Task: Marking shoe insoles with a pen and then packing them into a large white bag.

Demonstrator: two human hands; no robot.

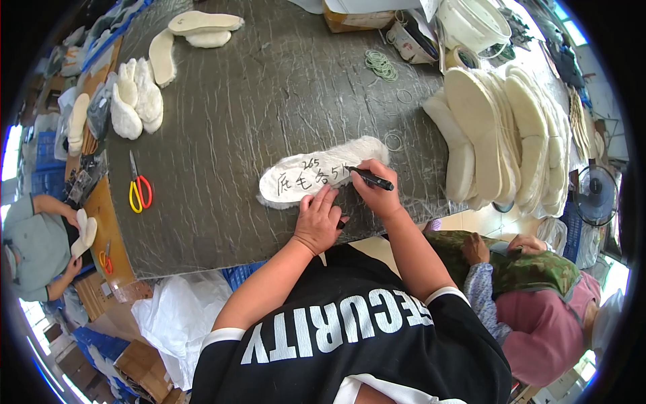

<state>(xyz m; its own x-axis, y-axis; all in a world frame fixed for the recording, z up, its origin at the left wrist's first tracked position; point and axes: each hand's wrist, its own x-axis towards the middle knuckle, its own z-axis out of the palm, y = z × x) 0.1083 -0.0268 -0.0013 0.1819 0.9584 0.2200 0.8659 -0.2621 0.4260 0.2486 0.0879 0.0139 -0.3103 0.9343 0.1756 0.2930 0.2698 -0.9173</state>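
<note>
A white fleece insole point(306, 174) with furry edges lies on the dark table in front of me, with handwritten black characters across its pale face. In my right hand point(377, 190) is a black marker point(371, 178), its tip at the writing near the insole's right part. The fingertips of my left hand point(319, 221) rest on the insole's near edge. A small black piece, apparently the marker cap point(342, 222), sticks out between that hand's thumb and fingers. Scissors point(140, 185) with red and yellow handles lie to the left, apart from both hands.
Stacked insoles point(481, 135) stand at the table's right. More insoles point(136, 99) lie at the far left. Rubber bands point(381, 65), a white bucket point(474, 25) and a cardboard box point(356, 17) are at the back. One person point(37, 236) handles an insole at left; another point(538, 303) sits at right.
</note>
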